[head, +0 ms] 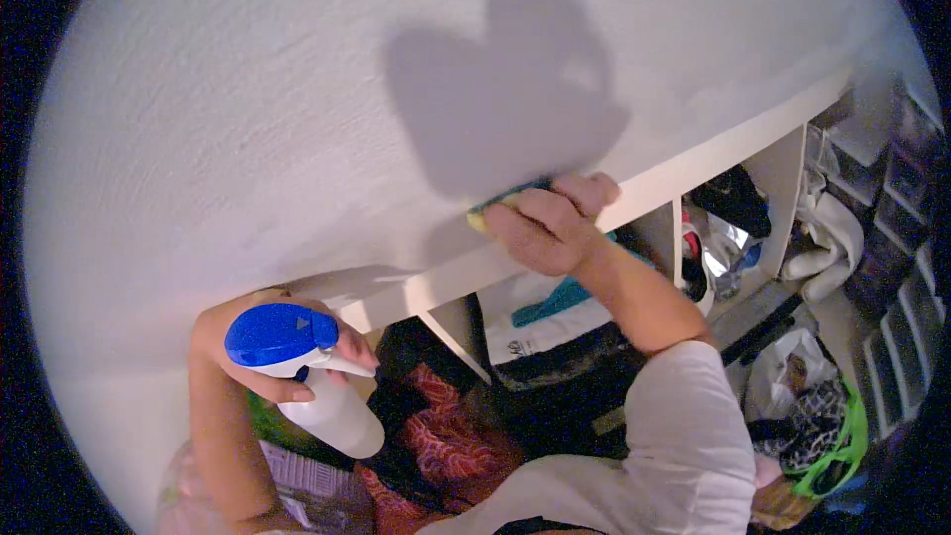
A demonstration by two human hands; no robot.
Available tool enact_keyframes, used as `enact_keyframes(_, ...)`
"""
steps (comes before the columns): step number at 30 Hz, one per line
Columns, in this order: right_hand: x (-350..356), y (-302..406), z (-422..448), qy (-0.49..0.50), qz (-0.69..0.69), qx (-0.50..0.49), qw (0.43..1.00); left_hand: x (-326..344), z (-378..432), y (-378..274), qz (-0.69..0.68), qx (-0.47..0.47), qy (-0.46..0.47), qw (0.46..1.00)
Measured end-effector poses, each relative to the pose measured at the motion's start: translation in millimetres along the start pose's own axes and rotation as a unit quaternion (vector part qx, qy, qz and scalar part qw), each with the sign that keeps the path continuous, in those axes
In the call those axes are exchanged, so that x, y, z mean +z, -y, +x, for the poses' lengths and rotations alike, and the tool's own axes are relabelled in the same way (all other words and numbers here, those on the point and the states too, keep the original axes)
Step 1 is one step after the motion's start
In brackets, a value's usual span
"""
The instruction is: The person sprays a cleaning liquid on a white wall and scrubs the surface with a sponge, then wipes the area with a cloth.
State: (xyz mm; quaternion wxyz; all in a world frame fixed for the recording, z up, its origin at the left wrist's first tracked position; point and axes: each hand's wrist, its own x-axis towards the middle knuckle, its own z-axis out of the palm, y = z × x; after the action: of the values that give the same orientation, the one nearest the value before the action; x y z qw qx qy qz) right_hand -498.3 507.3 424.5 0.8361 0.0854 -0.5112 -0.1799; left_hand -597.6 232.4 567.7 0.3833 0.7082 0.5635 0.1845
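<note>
My left hand [286, 349], at the lower left, is closed around the neck of a white spray bottle [334, 416] with a blue trigger head [278, 334]. The bottle hangs tilted, and a finger lies near its white trigger. Near the middle, my right hand [546, 219] grips a yellow and green sponge [479, 217], mostly hidden by the fingers, against the white textured wall [260, 126] just above a white shelf edge. A large shadow of hand and arm falls on the wall above.
Below the wall runs a white shelf unit [728, 148] whose compartments hold bags and fabric. Red patterned cloth [438, 423] and a lilac plastic basket [312, 479] lie beneath. Right of me are a green-handled bag [854, 431] and a white cloth-like item [832, 245].
</note>
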Motion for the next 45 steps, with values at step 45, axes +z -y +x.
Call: enact_keyframes(45,-2,21,-29,0.015,-0.004,0.186,0.982,9,-3,-4,-0.055,-0.042,-0.052,0.996)
